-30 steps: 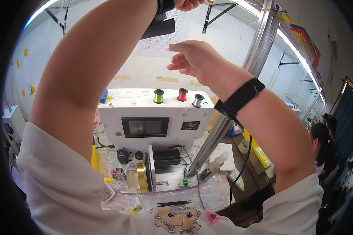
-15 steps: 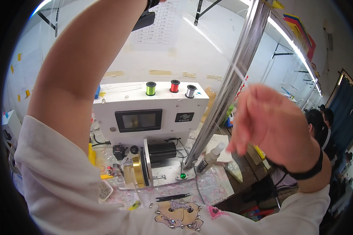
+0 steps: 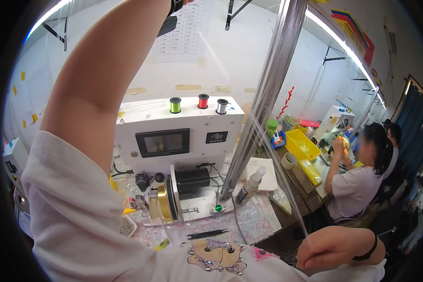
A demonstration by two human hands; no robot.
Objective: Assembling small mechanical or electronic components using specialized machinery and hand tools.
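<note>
My right hand (image 3: 336, 246) is low at the right, its fingers closed on a bundle of thin clear line (image 3: 286, 185). The strands run taut from the hand up and left to the upright metal post (image 3: 268, 94). My left arm reaches up past the top edge; only the wristband and a sliver of my left hand (image 3: 188, 1) show, its fingers hidden. Below stands a white winding machine (image 3: 174, 122) with a dark screen (image 3: 163, 142), a black motor (image 3: 192, 181) and a gold-coloured wheel (image 3: 163, 203).
Green (image 3: 175, 105), red (image 3: 203, 101) and silver spools (image 3: 222, 106) stand on the machine. A spray bottle (image 3: 250, 187) is beside the post; black tweezers (image 3: 207, 233) lie in front. Rightward are a yellow bin (image 3: 301, 145) and a seated co-worker (image 3: 357, 178).
My right hand has dropped from beside the post to the lower right, drawing the strands down. My left arm stays raised. The co-worker and yellow bin have come into sight.
</note>
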